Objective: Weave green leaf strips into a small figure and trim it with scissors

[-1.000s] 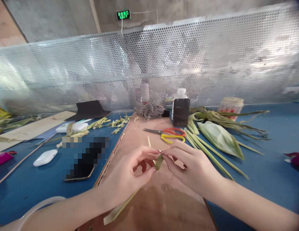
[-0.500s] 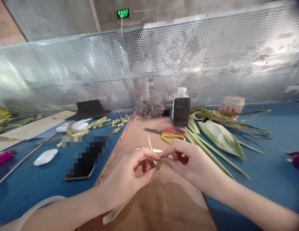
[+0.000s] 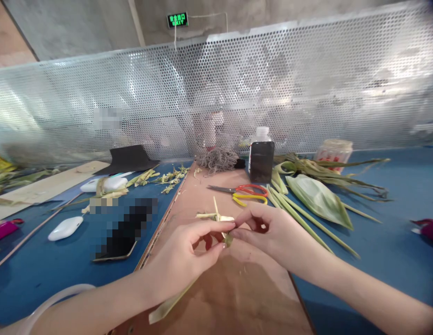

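Both of my hands meet over the wooden board point(image 3: 216, 288), fingertips nearly touching. Between them is a small folded piece of green leaf strip point(image 3: 229, 240). My left hand point(image 3: 191, 249) pinches it from the left with thumb and fingers. From the right, my right hand point(image 3: 261, 228) pinches its upper end between thumb and forefinger. A longer pale leaf strip point(image 3: 170, 304) trails out below my left wrist; whether it joins the held piece is hidden. Just beyond my fingers lie pale leaf scraps point(image 3: 214, 216) crossing one another on the board.
Scissors point(image 3: 242, 191) with red and yellow handles lie behind my hands. A dark bottle point(image 3: 262, 158) and grey yarn point(image 3: 219, 160) stand farther back. Green leaves point(image 3: 319, 200) are at right; a phone point(image 3: 125, 232) and white earbud case point(image 3: 65, 228) at left. Perforated metal screen point(image 3: 149, 107) closes the back.
My right fingers have shifted slightly down and left on the leaf strip, which is now more covered. My left hand stays nearly still, and the view moved a little.
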Tool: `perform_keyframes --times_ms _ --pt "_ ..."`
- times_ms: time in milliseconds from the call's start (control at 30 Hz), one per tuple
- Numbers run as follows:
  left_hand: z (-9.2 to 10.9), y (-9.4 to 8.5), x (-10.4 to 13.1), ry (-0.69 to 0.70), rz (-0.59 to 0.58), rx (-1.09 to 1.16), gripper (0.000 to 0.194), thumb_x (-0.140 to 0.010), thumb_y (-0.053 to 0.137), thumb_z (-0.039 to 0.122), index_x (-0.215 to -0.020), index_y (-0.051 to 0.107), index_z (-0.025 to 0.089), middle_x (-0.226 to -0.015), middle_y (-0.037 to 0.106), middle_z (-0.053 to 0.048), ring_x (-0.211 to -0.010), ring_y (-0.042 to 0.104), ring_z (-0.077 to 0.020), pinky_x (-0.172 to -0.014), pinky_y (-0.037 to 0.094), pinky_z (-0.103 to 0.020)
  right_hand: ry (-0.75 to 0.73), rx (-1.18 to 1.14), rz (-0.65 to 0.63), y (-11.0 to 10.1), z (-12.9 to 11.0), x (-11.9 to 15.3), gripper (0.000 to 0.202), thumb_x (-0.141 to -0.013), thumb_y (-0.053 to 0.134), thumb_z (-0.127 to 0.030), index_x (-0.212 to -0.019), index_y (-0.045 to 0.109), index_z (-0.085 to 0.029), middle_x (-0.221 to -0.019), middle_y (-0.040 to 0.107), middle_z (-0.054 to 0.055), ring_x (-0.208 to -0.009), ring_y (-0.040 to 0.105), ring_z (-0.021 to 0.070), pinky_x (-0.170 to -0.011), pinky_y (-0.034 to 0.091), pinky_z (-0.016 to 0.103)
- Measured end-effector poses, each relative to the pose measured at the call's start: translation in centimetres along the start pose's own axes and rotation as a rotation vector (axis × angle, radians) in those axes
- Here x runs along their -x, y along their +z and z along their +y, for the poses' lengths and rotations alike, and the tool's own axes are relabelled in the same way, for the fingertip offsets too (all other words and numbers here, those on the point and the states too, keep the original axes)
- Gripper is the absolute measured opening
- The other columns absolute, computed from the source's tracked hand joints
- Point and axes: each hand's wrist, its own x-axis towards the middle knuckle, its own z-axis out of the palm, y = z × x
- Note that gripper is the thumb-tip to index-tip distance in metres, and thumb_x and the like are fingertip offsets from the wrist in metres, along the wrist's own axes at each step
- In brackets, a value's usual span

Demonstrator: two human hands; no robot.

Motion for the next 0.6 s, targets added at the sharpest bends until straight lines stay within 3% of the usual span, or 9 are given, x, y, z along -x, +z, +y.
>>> perform_keyframes --times_ms 233,600 --pt "0.0 0.0 -0.1 -0.039 -0.025 0.015 0.031 -0.083 0.055 0.024 -0.114 0.063 0.025 -0.110 0.067 -0.002 -0.089 0.063 -0.0173 -0.080 0.052 -0.030 0.085 -0.060 -0.129 -1.3 0.1 -0.7 0.024 -0.083 0.055 -0.038 -0.074 0.068 -0.019 -0.069 0.062 0.001 -0.067 0.055 0.0151 -0.058 0.040 0.027" --pt "-0.3 0.3 0.2 -0.090 -0.037 0.233 0.031 -0.081 0.060 0.019 -0.110 0.051 0.024 -0.105 0.065 -0.002 -0.089 0.061 -0.0134 -0.083 0.050 -0.027 0.079 -0.077 -0.161 -1.3 0.3 -0.7 0.015 -0.079 0.062 -0.033 -0.080 0.069 -0.020 -0.065 0.059 -0.001 -0.060 0.049 0.0125 -0.053 0.035 0.024"
